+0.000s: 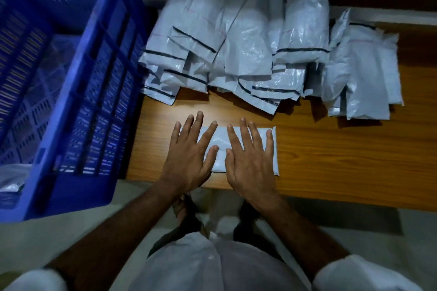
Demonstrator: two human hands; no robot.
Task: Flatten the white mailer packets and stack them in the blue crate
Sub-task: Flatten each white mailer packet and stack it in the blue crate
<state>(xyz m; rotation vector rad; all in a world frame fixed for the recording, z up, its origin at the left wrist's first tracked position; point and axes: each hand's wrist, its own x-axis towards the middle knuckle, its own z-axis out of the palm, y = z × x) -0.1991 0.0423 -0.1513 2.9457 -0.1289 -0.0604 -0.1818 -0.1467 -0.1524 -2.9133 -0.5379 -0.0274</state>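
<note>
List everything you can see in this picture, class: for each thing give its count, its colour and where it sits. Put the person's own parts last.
packet being flattened: one, white, on the table's near edge, under both hands
heap of mailer packets: many, white with dark strips, far side of table
crate: one, blue, left of table
table: one, brown wood
left hand: flat on the packet
right hand: flat on the packet

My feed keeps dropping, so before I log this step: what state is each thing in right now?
Left hand: open, fingers straight, pressing on the packet.
Right hand: open, pressing beside it.
Packet: flat on the wooden table, under both hands.
Pile of packets: unsorted, overlapping, further back on the table.
Blue crate: left of the table, white packets inside at its near end.
</note>
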